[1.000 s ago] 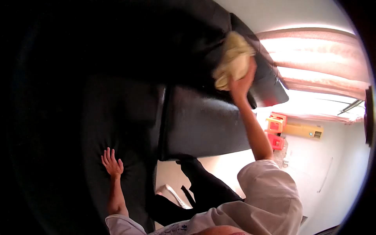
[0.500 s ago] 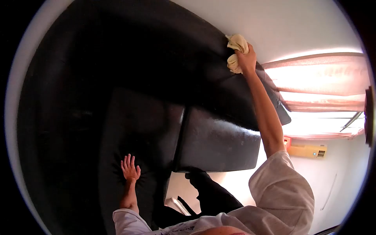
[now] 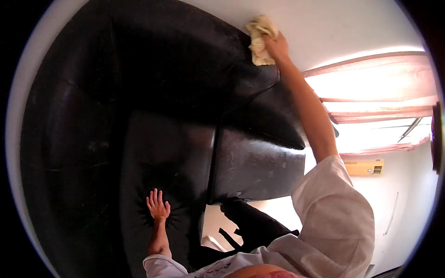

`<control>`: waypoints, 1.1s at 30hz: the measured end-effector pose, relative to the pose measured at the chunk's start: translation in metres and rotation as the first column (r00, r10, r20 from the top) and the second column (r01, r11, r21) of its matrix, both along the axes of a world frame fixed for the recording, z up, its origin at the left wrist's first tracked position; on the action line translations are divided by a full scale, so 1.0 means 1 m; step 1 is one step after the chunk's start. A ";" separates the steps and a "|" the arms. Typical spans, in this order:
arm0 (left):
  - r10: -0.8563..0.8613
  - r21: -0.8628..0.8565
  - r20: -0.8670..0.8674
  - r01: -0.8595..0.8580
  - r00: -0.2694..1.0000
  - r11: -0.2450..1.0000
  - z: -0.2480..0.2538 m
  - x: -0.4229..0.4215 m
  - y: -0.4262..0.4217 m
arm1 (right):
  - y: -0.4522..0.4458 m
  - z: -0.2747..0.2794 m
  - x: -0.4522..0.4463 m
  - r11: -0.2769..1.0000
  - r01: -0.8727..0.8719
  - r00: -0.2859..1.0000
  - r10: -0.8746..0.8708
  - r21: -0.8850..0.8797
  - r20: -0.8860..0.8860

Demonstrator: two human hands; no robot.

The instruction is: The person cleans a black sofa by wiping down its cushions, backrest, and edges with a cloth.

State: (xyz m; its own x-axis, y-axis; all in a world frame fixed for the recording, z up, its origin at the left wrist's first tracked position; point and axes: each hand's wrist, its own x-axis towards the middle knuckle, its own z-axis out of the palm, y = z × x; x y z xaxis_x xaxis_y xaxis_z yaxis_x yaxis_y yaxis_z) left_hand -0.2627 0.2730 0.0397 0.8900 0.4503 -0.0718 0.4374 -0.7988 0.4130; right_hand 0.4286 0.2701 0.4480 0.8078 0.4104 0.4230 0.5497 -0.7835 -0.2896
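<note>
A black leather-like sofa (image 3: 171, 143) fills the left and middle of the view. My left hand (image 3: 158, 205) lies flat on its seat cushion, fingers spread, with creases fanning out around it in the cover. Stretched far out, my right hand (image 3: 276, 46) grips a pale yellow cloth (image 3: 260, 41) at the top edge of the sofa's backrest, beside the wall. The cloth hangs bunched from the fingers, over the backrest edge. Part of the fingers is hidden in its folds.
A white wall (image 3: 320, 28) runs behind the backrest. Pink curtains (image 3: 375, 88) hang over a bright window at the right. Below them a yellow box-shaped unit with a vent (image 3: 365, 167) is on the wall. A gap beside the seat shows pale floor near my dark-clad leg.
My right hand has moved up and left along the backrest's top edge with the cloth. My left hand stays pressed on the seat; the view has shifted slightly.
</note>
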 end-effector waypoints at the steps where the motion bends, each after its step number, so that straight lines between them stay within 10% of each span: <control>1: -0.001 0.005 -0.006 0.001 1.000 1.000 0.002 0.001 -0.001 | -0.014 0.010 0.005 0.986 0.065 0.980 -0.035 0.151 -0.197; 3: 0.005 0.004 0.006 -0.005 1.000 1.000 0.004 0.003 0.002 | -0.032 0.028 -0.005 0.946 0.153 0.922 -0.032 0.287 -0.386; 5: 0.005 0.011 0.014 -0.005 1.000 1.000 0.006 0.002 -0.001 | -0.047 0.053 -0.029 0.567 0.373 0.613 0.444 0.734 -0.654; 6: 0.008 0.016 0.016 -0.008 1.000 1.000 0.006 0.002 -0.001 | -0.060 0.056 -0.016 0.570 0.374 0.617 0.435 0.731 -0.655; 7: 0.001 0.010 0.019 -0.002 1.000 1.000 0.006 0.001 -0.003 | -0.073 0.053 -0.003 0.886 0.151 0.710 0.212 0.439 -0.672; 9: 0.000 0.032 -0.027 0.001 1.000 0.999 0.009 0.003 -0.001 | -0.093 0.033 0.012 1.000 -0.028 0.823 0.028 0.010 -0.567; 11: 0.009 0.017 -0.021 -0.009 1.000 1.000 0.013 0.005 0.000 | -0.086 0.008 0.018 0.961 0.201 0.938 -0.245 -0.192 -0.245; 15: 0.003 0.005 -0.028 -0.003 1.000 1.000 0.010 0.002 -0.001 | -0.037 0.030 -0.057 0.999 0.012 0.999 -0.010 0.048 -0.053; 17: -0.009 -0.007 -0.038 0.009 0.999 1.000 0.007 0.005 -0.001 | -0.036 0.035 -0.050 0.999 0.018 0.975 -0.006 0.048 -0.223; 19: -0.006 0.022 -0.004 0.006 1.000 1.000 0.006 0.003 0.000 | -0.048 0.009 -0.028 0.977 -0.196 0.981 0.195 -0.085 -0.025; 23: 0.010 -0.010 -0.012 -0.010 1.000 1.000 0.003 0.004 -0.001 | -0.033 0.009 -0.049 0.997 -0.070 0.962 0.063 -0.017 -0.266; 33: -0.015 -0.016 0.011 0.015 1.000 1.000 0.006 0.001 0.001 | 0.128 -0.006 -0.085 0.969 -0.226 0.962 0.239 0.101 -0.132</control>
